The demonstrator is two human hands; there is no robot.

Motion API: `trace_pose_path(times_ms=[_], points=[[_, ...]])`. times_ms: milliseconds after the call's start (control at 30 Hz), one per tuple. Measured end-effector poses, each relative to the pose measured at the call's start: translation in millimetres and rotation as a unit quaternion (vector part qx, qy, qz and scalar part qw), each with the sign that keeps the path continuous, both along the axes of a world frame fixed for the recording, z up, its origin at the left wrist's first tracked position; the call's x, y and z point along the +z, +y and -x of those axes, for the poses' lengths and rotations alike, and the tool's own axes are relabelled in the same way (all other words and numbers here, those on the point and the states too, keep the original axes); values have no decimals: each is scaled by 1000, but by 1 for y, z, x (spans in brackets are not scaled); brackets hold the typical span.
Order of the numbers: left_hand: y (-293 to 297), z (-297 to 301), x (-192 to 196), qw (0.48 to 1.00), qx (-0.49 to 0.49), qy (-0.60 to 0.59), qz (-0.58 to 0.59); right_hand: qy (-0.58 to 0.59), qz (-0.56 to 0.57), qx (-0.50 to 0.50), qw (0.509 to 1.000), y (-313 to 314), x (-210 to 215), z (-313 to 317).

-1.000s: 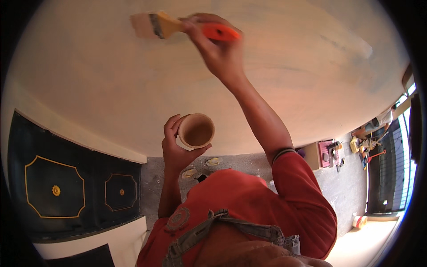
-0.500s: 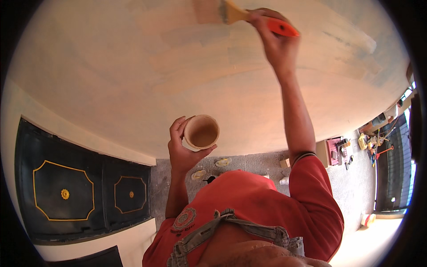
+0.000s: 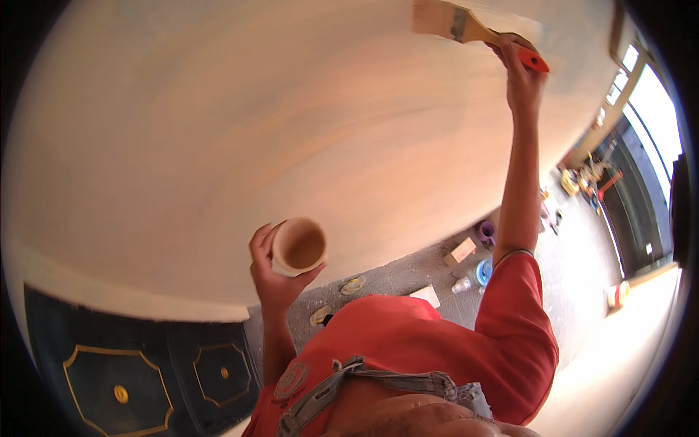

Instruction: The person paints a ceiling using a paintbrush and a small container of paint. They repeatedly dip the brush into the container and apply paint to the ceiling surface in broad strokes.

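Observation:
My right hand (image 3: 520,76) is raised high at the upper right, gripping the orange handle of a flat paintbrush (image 3: 451,20). The brush's pale bristles press against a large cream-coloured wall (image 3: 255,124). My left hand (image 3: 273,280) is lower, near the centre, wrapped around a small pale cup (image 3: 298,246). The cup's open mouth faces the camera and shows a brownish inside. My red shirt and a grey strap fill the bottom of the view.
Below the cream surface is a dark panel with gold-edged frames (image 3: 124,379). The grey floor carries a purple cup (image 3: 486,231), a blue lid (image 3: 484,272), a wooden block (image 3: 459,251) and other small items. A dark doorway (image 3: 641,182) stands at the right.
My right hand has carried the brush to the right and upward along the wall, with the arm stretching out. The left hand still holds the cup in much the same place.

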State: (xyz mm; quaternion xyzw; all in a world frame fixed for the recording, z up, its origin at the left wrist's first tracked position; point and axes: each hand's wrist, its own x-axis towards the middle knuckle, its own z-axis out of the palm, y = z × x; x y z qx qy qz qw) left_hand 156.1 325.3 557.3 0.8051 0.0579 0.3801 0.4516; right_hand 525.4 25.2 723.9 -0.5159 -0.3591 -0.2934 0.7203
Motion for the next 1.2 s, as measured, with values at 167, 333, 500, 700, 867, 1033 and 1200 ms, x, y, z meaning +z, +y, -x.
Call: trace_pose_path(times_ms=[167, 333, 500, 700, 867, 1033, 1200], points=[[4, 9, -3, 1000, 6, 14, -12, 16, -12, 2, 1000, -67, -7, -60], [2, 4, -4, 1000, -20, 9, -20, 36, -15, -4, 999, -151, 0, -96], [1, 6, -6, 1000, -20, 17, -7, 51, -54, -18, 997, -203, -10, -126], [-3, 5, -1, 998, -5, 29, -46, 61, -95, -95, 989, -257, -8, -148], [-12, 4, 14, 998, -10, 45, -36, 67, -115, -155, 979, -293, 2, -166], [-11, 1, 19, 998, -23, 46, -30, 49, -90, -248, 963, -330, 12, -191], [-10, 3, 23, 998, -10, 35, -50, -30, -15, -507, 861, -344, 11, -205]])
